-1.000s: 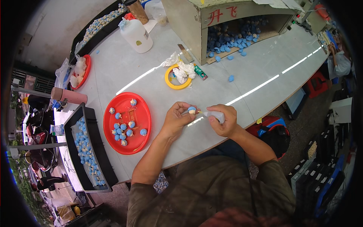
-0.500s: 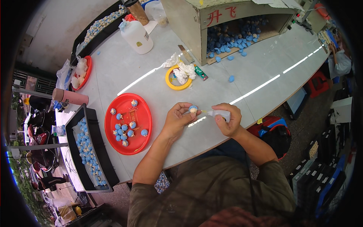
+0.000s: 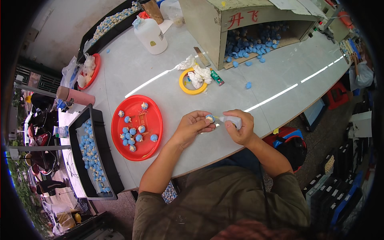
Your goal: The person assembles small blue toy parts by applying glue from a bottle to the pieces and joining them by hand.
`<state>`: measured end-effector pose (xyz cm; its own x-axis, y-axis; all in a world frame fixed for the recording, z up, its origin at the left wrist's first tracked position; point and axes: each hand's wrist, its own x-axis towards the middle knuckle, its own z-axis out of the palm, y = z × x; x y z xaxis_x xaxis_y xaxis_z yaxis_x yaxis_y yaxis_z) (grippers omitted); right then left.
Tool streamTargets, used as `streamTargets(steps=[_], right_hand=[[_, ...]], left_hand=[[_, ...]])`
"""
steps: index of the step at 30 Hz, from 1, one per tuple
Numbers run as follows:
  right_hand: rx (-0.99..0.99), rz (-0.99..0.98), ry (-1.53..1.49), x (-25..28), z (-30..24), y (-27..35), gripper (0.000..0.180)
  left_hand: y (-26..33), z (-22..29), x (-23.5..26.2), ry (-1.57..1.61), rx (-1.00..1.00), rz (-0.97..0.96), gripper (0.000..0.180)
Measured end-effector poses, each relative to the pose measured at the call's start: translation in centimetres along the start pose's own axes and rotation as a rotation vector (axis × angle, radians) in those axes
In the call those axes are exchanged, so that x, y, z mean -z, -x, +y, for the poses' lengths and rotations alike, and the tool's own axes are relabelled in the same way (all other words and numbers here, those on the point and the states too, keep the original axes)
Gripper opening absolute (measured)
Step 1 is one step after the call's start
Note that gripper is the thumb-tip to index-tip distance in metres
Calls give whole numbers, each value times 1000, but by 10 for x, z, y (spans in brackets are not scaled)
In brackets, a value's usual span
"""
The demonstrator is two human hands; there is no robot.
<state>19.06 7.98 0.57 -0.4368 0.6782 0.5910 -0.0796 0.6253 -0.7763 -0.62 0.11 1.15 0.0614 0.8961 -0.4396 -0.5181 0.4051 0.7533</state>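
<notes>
Blue ball (image 3: pixel 209 118) sits pinched in the fingers of the left hand (image 3: pixel 192 127), just above the counter (image 3: pixel 276 76) edge. Far left, a black tray (image 3: pixel 105 172) holds many blue balls; beside it a red plate (image 3: pixel 154 120) carries about 10 more. Behind lies a yellow tape ring (image 3: pixel 185 87). Right hand (image 3: pixel 242 130) fingers grip a small white squeeze bottle (image 3: pixel 231 119), nozzle touching the ball.

White plastic jug (image 3: pixel 151 35), yellow label, table far side; beige box (image 3: pixel 240 24), red painted characters.
</notes>
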Motion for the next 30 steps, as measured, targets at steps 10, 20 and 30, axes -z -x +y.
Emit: streamTargets(steps=[10, 20, 30], right_hand=[[-22, -26, -15, 2, -1, 3, 20], [-165, 56, -35, 20, -2, 2, 27], [-389, 281, 352, 260, 145, 37, 36]], left_hand=[[2, -2, -3, -26, 3, -7, 28], [-2, 8, 3, -6, 2, 15, 28], [-13, -11, -7, 97, -61, -53, 33]])
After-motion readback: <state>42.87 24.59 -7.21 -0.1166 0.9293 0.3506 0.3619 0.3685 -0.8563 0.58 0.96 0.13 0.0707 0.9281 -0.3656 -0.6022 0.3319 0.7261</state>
